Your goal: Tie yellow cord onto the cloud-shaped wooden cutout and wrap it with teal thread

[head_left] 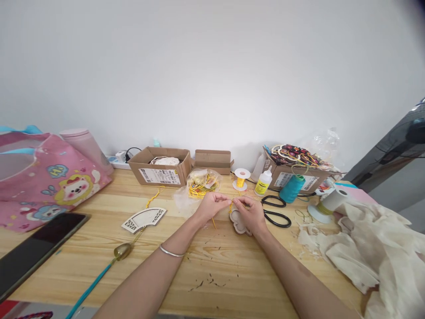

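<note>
At the middle of the bench (212,266), just beyond the forearms, a small wooden piece (239,225) with a wavy outline lies partly under the right hand (250,215), with yellow cord (231,206) at its upper edge. Both hands have a narrow grip: the left hand (214,207) pinches the cord between thumb and forefinger, and the right does the same close beside it. Whether the right palm also presses on the wood, I cannot tell. A loose yellow end hangs below the left hand.

As I judge it, the cord has been brought to the piece, but the tying is not finished; the knot itself is too small to make out. No bell or tassel shows on this piece. By contrast, a fan-shaped piece (142,220) to the left looks further along, with yellow cord at its top and a bell (123,251) and blue tassel (91,285) below. If both are meant to match, the lower trimmings are left to add. Scissors (282,226), a glue bottle (264,182) and a thread spool (241,182) stand or lie near the right hand.
</note>
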A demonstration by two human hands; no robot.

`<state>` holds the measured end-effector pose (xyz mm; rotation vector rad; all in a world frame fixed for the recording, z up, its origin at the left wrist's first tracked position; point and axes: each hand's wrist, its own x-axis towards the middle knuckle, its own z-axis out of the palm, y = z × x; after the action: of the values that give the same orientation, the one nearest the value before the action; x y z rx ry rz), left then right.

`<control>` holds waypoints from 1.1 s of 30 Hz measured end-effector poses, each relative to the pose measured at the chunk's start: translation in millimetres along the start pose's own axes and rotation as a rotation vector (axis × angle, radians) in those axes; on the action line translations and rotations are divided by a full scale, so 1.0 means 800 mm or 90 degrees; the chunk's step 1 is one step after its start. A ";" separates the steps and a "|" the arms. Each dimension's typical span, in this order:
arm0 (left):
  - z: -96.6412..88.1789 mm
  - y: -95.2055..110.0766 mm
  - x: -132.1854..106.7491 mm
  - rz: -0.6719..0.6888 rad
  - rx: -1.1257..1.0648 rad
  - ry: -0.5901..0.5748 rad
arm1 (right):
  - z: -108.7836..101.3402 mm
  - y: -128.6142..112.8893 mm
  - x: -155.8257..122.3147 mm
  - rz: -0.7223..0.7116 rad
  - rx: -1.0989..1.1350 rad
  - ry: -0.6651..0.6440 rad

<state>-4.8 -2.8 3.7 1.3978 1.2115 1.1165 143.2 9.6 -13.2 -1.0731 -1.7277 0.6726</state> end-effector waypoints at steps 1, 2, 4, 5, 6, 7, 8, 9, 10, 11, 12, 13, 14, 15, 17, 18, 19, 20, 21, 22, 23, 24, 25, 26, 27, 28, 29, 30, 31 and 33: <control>0.000 0.000 0.000 0.006 0.003 0.005 | 0.000 0.000 0.000 -0.001 -0.003 0.001; 0.000 -0.001 0.000 0.011 0.005 0.012 | 0.000 0.001 0.000 -0.001 -0.006 0.001; 0.001 -0.001 0.000 0.015 0.008 0.029 | 0.000 0.002 0.000 0.004 -0.010 -0.003; 0.002 -0.001 0.000 0.013 0.008 0.035 | 0.000 0.003 0.000 0.007 -0.013 -0.006; 0.002 -0.001 0.000 0.012 0.007 0.036 | 0.000 0.004 0.000 0.009 -0.017 -0.010; 0.002 -0.001 0.001 0.010 0.005 0.037 | 0.000 0.005 0.000 0.009 -0.023 -0.011; 0.003 -0.002 0.001 0.010 0.001 0.035 | 0.000 0.006 0.000 0.009 -0.029 -0.010; 0.003 -0.003 0.001 0.010 -0.004 0.032 | 0.000 0.008 0.001 0.008 -0.034 -0.007; 0.004 -0.003 0.001 0.010 -0.010 0.033 | 0.000 0.008 0.001 0.008 -0.038 -0.003; 0.004 -0.004 0.001 0.010 -0.018 0.036 | 0.000 0.009 0.002 0.009 -0.041 0.000; 0.005 -0.003 0.001 0.009 -0.027 0.040 | 0.000 0.009 0.002 0.011 -0.042 0.002; 0.006 -0.002 0.001 0.006 -0.037 0.042 | 0.000 0.008 0.003 0.014 -0.043 0.002; 0.006 0.000 0.000 -0.001 -0.047 0.040 | 0.000 0.007 0.003 0.018 -0.044 0.001; 0.007 0.002 -0.001 -0.012 -0.057 0.034 | 0.000 0.005 0.003 0.021 -0.044 0.000; 0.007 0.007 -0.003 -0.040 -0.073 0.011 | -0.001 0.001 0.003 0.023 -0.041 0.000; 0.006 0.008 -0.004 -0.056 -0.077 0.002 | -0.001 -0.001 0.003 0.019 -0.040 0.000; 0.006 0.010 -0.005 -0.072 -0.078 -0.003 | -0.001 -0.002 0.002 0.011 -0.039 -0.001; 0.006 0.011 -0.005 -0.085 -0.078 -0.005 | -0.002 -0.003 0.001 0.000 -0.040 -0.003; 0.005 0.011 -0.005 -0.094 -0.076 -0.006 | -0.002 -0.004 0.001 -0.013 -0.045 -0.005; 0.005 0.010 -0.004 -0.099 -0.071 -0.006 | -0.003 -0.004 0.000 -0.025 -0.052 -0.007; 0.005 0.010 -0.004 -0.099 -0.066 -0.007 | -0.003 -0.004 0.000 -0.035 -0.061 -0.010; 0.005 0.009 -0.004 -0.095 -0.060 -0.008 | -0.004 -0.004 0.000 -0.041 -0.070 -0.012; 0.005 0.008 -0.003 -0.090 -0.055 -0.009 | -0.004 -0.004 0.000 -0.045 -0.078 -0.012; 0.005 0.008 -0.003 -0.087 -0.052 -0.010 | -0.005 -0.004 0.001 -0.047 -0.084 -0.012; 0.006 0.007 -0.003 -0.085 -0.055 -0.013 | -0.005 -0.004 0.001 -0.047 -0.086 -0.009; 0.006 0.006 -0.003 -0.085 -0.064 -0.016 | -0.005 -0.004 0.002 -0.048 -0.085 -0.004; 0.006 0.006 -0.003 -0.086 -0.080 -0.019 | -0.006 -0.004 0.003 -0.050 -0.086 0.004; 0.006 0.005 -0.002 -0.088 -0.097 -0.026 | -0.006 -0.004 0.003 -0.054 -0.087 0.011; 0.005 0.004 -0.002 -0.089 -0.113 -0.035 | -0.006 -0.004 0.004 -0.060 -0.089 0.015; 0.004 0.003 -0.002 -0.094 -0.127 -0.059 | -0.007 -0.004 0.005 -0.075 -0.095 0.018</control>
<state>-1.2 -4.6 5.2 1.1767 1.0874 1.0285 146.6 11.5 -7.0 -1.0673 -1.8231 0.4578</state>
